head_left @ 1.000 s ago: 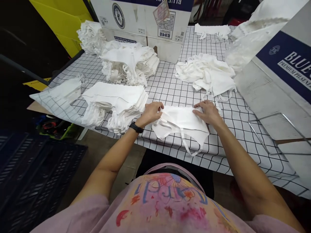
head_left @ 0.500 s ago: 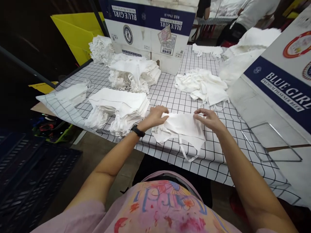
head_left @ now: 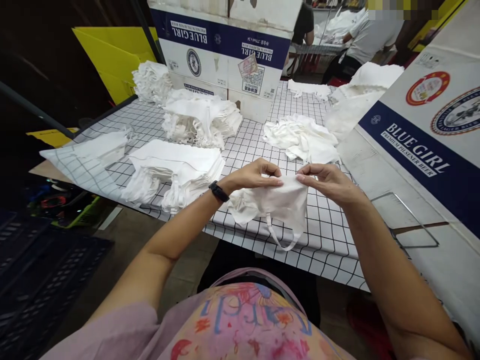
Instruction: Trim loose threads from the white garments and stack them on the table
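Observation:
A white cloth garment with thin straps [head_left: 285, 207] lies at the table's front edge, one strap looping down toward me. My left hand [head_left: 257, 176] pinches its upper edge between thumb and fingers. Close beside it, my right hand [head_left: 322, 181] pinches the same edge near the right corner. The cloth between the two hands is slightly raised and puckered. Left of my left hand sits a neat stack of folded white garments [head_left: 180, 162], straps hanging at its front. Beyond my hands lies a loose heap of white garments [head_left: 302, 137].
More white stacks [head_left: 202, 115] stand at the back left before a beer carton [head_left: 217, 55]. Another carton [head_left: 416, 140] leans at the right, near a bent wire frame [head_left: 408, 220]. A checked cloth [head_left: 251, 145] covers the table. Farther back sits a person in white [head_left: 375, 37].
My left hand has moved right along the garment's upper edge and closed on it. My right hand has closed on the edge too. The view has shifted slightly.

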### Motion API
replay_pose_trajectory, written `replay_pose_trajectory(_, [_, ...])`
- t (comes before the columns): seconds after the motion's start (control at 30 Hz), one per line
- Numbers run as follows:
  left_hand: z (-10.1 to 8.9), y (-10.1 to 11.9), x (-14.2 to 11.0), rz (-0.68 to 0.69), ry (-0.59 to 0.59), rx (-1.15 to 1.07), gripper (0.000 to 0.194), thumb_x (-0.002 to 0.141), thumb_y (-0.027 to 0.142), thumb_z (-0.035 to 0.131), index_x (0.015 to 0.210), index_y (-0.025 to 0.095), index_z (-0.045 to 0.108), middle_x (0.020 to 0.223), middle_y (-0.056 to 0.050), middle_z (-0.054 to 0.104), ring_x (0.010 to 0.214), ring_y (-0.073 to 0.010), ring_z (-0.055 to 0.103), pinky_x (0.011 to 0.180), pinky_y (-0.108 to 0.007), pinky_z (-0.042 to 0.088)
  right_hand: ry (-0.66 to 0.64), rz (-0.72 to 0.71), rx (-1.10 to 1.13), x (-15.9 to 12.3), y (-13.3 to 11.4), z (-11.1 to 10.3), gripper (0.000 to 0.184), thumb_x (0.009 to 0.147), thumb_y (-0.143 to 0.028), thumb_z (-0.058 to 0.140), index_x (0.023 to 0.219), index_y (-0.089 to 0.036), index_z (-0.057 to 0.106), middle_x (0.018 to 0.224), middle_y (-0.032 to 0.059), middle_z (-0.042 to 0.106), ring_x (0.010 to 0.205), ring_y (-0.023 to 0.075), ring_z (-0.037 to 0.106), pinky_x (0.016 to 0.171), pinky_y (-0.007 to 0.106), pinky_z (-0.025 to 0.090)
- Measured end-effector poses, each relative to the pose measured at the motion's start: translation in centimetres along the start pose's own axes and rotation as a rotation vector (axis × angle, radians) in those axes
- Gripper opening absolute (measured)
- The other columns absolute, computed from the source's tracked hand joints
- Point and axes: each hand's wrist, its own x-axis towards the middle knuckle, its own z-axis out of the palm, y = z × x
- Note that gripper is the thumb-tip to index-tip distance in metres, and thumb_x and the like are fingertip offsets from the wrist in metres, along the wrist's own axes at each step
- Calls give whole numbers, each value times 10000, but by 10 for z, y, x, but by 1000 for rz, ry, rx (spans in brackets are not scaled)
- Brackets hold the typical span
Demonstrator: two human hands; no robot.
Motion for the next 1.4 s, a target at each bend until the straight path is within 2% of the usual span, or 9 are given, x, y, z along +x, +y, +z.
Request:
replay_pose_trajectory(0.13, [-21, 13, -22, -81, 4, 100, 430, 809, 482, 816, 640, 134, 628, 651, 23, 526, 604, -74, 450, 551, -235, 323, 116, -73, 21, -5, -19, -22, 285, 826, -481, 831, 859, -206, 763, 841, 45, 663, 779, 164, 572, 684, 296, 474])
replay_pose_trajectory(0.3, [-55, 28, -49, -71, 93, 154, 269, 778, 405, 846, 796, 156, 747, 824, -26, 676, 784, -128, 609, 689, -250, 470, 177, -90, 17, -19, -37, -61, 270, 817, -468, 852, 840, -215, 761, 883, 69, 678, 807, 163, 583, 703, 317, 461])
replay_pose_trajectory(0.43, [-73, 42, -59, -63, 123, 222, 234, 768, 400, 849, 833, 187, 779, 874, -38, 717, 840, -150, 647, 752, -272, 514, 261, -83, 41, -31, -50, -79, 358, 726, -530, 909, 773, -219, 738, 939, 92, 705, 826, 169, 592, 702, 332, 447])
replay_pose_trajectory(0.67, [-93, 60, -61, 17, 240, 535, 246, 815, 437, 796, 847, 193, 799, 890, -52, 740, 831, -158, 658, 741, -289, 514, 401, -104, 38, -45, -42, -97, 418, 718, -573, 905, 801, -215, 705, 1022, 131, 738, 899, 201, 634, 822, 413, 461])
replay_pose_trajectory(0.87, [-105, 76, -56, 143, 377, 729, 205, 800, 371, 808, 873, 180, 795, 878, -56, 753, 835, -174, 677, 790, -331, 548, 293, -10, -223, -58, -37, -102, 425, 725, -630, 872, 779, -222, 767, 960, 119, 717, 900, 211, 631, 788, 438, 484])
replay_pose_trajectory(1.03, [-96, 78, -49, 331, 617, 718, 172, 843, 311, 782, 922, 158, 777, 928, -69, 778, 891, -178, 698, 849, -337, 566, 351, -220, -301, -60, -48, -93, 338, 779, -609, 837, 825, -277, 784, 996, 96, 719, 996, 234, 658, 862, 432, 501])
replay_pose_trajectory(1.13, [-93, 71, -42, 306, 671, 727, 128, 819, 264, 777, 895, 160, 775, 904, -65, 780, 872, -179, 699, 832, -325, 573, 385, -124, -568, -51, -40, -90, 438, 768, -685, 772, 800, -248, 770, 921, 90, 742, 885, 231, 666, 780, 407, 487])
replay_pose_trajectory(1.23, [-95, 67, -35, 270, 693, 741, 115, 813, 216, 737, 903, 161, 783, 912, -64, 786, 879, -176, 699, 837, -317, 573, 484, -43, -707, -40, -27, -91, 431, 794, -638, 709, 770, -209, 741, 703, 51, 693, 674, 189, 610, 677, 369, 452])
replay_pose_trajectory(1.4, [-97, 74, -31, 271, 752, 754, 180, 801, 125, 666, 928, 160, 788, 952, -64, 791, 896, -164, 699, 855, -311, 576, 762, -134, -664, -35, -22, -85, 244, 753, -427, 729, 815, -193, 754, 710, 35, 695, 686, 196, 660, 719, 360, 501])
